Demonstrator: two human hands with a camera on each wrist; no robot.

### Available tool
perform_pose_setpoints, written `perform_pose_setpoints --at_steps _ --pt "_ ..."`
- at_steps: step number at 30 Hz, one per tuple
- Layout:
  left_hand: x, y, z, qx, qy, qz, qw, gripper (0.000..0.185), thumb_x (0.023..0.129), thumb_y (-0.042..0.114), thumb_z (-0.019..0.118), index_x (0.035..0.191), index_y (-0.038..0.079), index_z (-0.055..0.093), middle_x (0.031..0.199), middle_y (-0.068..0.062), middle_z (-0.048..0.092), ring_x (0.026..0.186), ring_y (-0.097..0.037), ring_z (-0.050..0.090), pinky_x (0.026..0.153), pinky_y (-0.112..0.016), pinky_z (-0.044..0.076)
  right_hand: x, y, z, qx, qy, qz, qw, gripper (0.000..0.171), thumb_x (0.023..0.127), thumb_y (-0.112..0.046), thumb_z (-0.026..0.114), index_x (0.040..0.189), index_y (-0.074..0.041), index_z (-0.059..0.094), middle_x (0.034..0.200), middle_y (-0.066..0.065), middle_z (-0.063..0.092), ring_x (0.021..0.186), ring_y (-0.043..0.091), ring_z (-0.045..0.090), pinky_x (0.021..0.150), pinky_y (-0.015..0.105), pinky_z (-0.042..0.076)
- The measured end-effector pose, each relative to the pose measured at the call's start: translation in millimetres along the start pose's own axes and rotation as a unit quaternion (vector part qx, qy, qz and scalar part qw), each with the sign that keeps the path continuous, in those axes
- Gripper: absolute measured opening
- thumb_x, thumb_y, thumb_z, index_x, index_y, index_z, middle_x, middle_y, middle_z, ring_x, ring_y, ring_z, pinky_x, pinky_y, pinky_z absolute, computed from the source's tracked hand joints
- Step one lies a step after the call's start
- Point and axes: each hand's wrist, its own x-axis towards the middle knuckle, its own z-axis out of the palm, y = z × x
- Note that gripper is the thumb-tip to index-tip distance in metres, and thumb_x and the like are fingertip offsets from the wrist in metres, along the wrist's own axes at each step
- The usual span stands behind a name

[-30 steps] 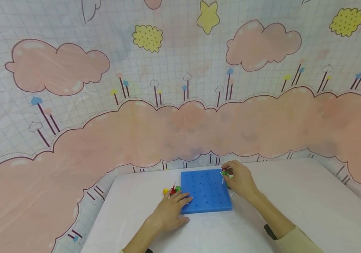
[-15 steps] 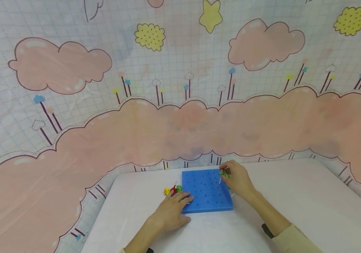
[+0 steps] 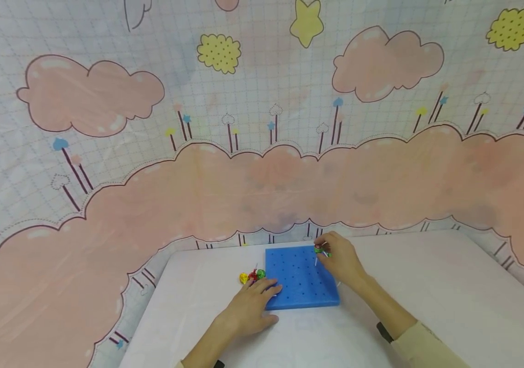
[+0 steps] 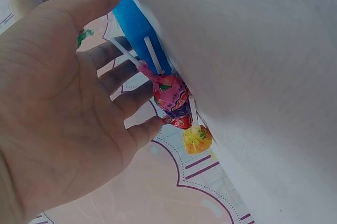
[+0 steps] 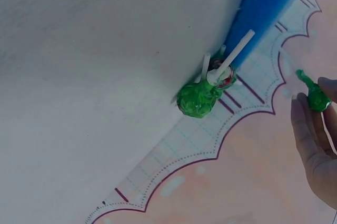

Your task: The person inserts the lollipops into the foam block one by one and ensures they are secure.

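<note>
A blue foam board (image 3: 301,281) with rows of small holes lies on the white table (image 3: 427,286). My left hand (image 3: 253,302) rests flat on the board's near left edge (image 4: 134,21), fingers (image 4: 113,77) straight. Just beyond those fingers lies a small pile of wrapped lollipops (image 3: 252,276), pink, red and yellow (image 4: 176,103). My right hand (image 3: 337,257) pinches a green-wrapped lollipop (image 3: 320,249) over the board's far right part, stick pointing down; it shows as a green lollipop (image 5: 316,97) at my fingers (image 5: 310,145). Whether the stick is in a hole I cannot tell.
A few more lollipops, one green (image 5: 197,99), lie on the table by the board's right edge (image 5: 266,0). A pink-cloud patterned cloth (image 3: 262,128) hangs behind and around the table. The table edges run close behind the board.
My right hand has carried the green lollipop a little left and farther, from the board's right edge to over its far right holes. The left hand has stayed put.
</note>
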Motion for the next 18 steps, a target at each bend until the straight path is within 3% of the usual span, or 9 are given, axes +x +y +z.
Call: perform_pose_setpoints --at_steps 18 --pt "0.6 -0.2 1.8 0.001 -0.004 -0.007 1.0000 0.070 0.096 0.049 0.072 0.156 0.022 0.050 0.164 -0.001 0.043 0.153 -0.025 0.037 0.124 -0.051 0.032 2.7 4.3 6.8 -0.004 -0.005 0.008 1.000 0.024 0.089 0.000 0.078 0.112 -0.003 0.072 0.110 0.010 0.068 0.097 0.026 0.072 0.087 0.042 0.063"
